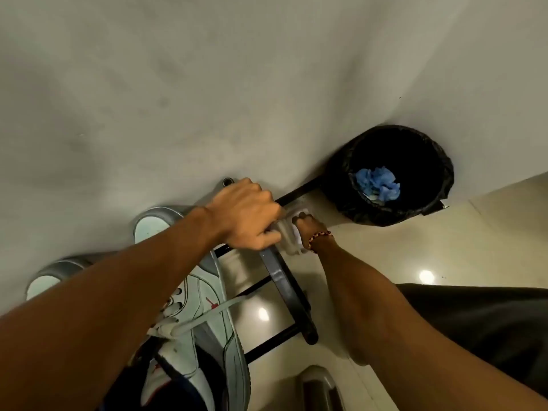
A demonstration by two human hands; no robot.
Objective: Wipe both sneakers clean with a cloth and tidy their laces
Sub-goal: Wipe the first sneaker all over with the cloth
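Observation:
Two white and grey sneakers stand on a dark metal rack [278, 277] at the lower left. The nearer sneaker [207, 304] shows its side and a loose white lace [207, 317]. Of the other sneaker [44, 281] only the toe shows beside my left forearm. My left hand [246, 215] is curled round the top of the rack's side bar. Right beside it, my right hand [308, 229], a beaded thread on its wrist, pinches a crumpled white cloth [289, 237] against that bar. The cloth is partly hidden between the two hands.
A black-lined round bin [397, 173] holding blue crumpled material stands against the grey wall at the right. The floor is glossy beige tile [415, 250]. A dark garment [489, 321] lies at the right edge.

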